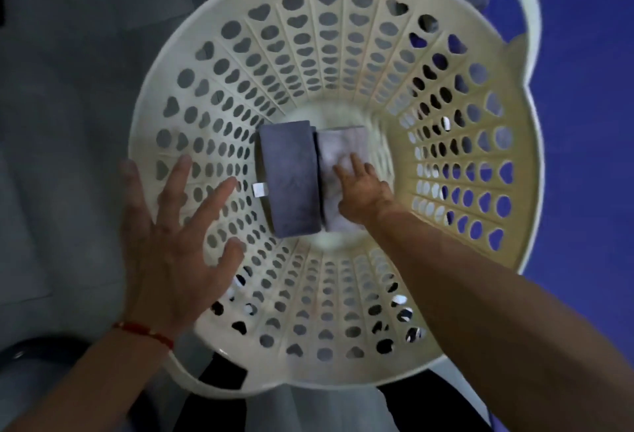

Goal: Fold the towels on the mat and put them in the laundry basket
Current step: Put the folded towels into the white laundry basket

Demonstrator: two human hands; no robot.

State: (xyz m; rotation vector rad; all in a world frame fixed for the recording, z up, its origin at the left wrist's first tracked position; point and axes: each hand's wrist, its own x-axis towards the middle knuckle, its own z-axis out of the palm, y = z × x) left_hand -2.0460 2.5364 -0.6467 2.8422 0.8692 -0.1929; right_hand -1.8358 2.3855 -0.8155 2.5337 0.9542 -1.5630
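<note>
Towels lay folded side by side at the bottom of a cream laundry basket [507, 170], a dark grey towel [290, 177] on the left touching a paler grey towel [343, 146] on the right. The person's right hand [363, 191] reached deep into the basket and pressed flat on the paler towel, fingers straight. The left hand [171, 243], fingers spread and holding nothing, hovered over the basket's near-left rim; whether it touched the plastic could not be told. A red bracelet [144, 330] circled the left wrist. Grey fabric [68, 122] spread to the left of the basket, and a blue mat [590, 88] showed on the right.
</note>
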